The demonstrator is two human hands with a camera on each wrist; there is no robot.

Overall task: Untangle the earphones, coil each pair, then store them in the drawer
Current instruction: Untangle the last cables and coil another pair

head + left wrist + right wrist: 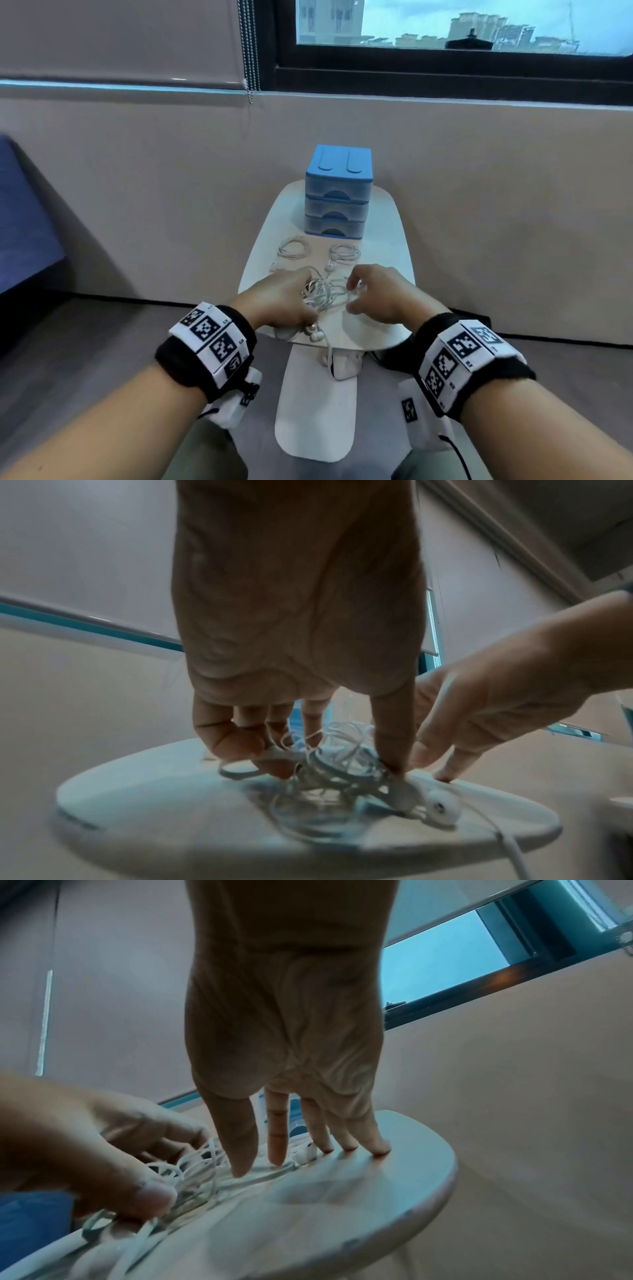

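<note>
A tangle of white earphones (323, 294) lies on the near half of a small white table (387, 240). My left hand (303, 301) grips its left side: the fingers (236, 739) curl into the cables and the thumb presses down by an earbud (441, 807). My right hand (352, 298) is at the tangle's right side with straight fingers; three fingertips (349, 1146) rest on the table, thumb and index touch a cable beside another earbud (304, 1153). Two coiled pairs (293, 248) (344, 253) lie in front of the blue three-drawer unit (337, 192), whose drawers are closed.
Two earbuds (313, 334) sit at the table's front edge and a cable (329, 356) hangs over it. The table stands against a beige wall under a window; its white foot (315, 411) reaches toward me. A blue seat (20, 222) is at far left.
</note>
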